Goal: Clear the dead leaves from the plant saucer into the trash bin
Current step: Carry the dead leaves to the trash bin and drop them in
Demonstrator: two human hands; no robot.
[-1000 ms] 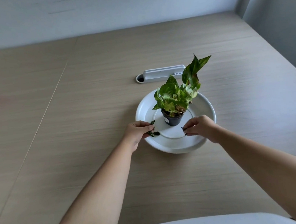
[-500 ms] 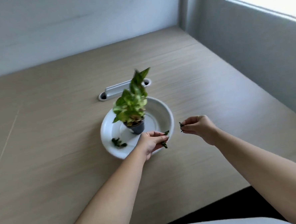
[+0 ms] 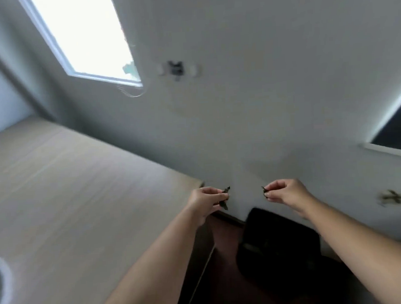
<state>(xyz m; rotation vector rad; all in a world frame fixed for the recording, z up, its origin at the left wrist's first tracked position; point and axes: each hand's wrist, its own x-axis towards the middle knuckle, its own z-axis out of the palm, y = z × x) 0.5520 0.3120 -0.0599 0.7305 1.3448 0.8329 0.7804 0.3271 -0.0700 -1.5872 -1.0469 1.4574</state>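
My left hand (image 3: 206,201) pinches dark dead leaves (image 3: 225,199) just past the table's right corner. My right hand (image 3: 285,192) pinches another small dead leaf (image 3: 264,190) at about the same height. Both hands hover above and slightly behind a black trash bin (image 3: 279,243) that stands on the dark floor beside the table. Only the white rim of the plant saucer (image 3: 0,279) shows at the far left edge; the plant is out of view. The picture is blurred.
The wooden table (image 3: 80,206) fills the left half and its corner ends near my left hand. A grey wall with a socket plate (image 3: 177,70) is straight ahead, and a bright window (image 3: 82,37) at the upper left. A dark mark (image 3: 394,197) sits low on the wall at right.
My view has swung right, away from the saucer and plant. Both hands have carried their leaves off the table's side to a spot above the black bin.
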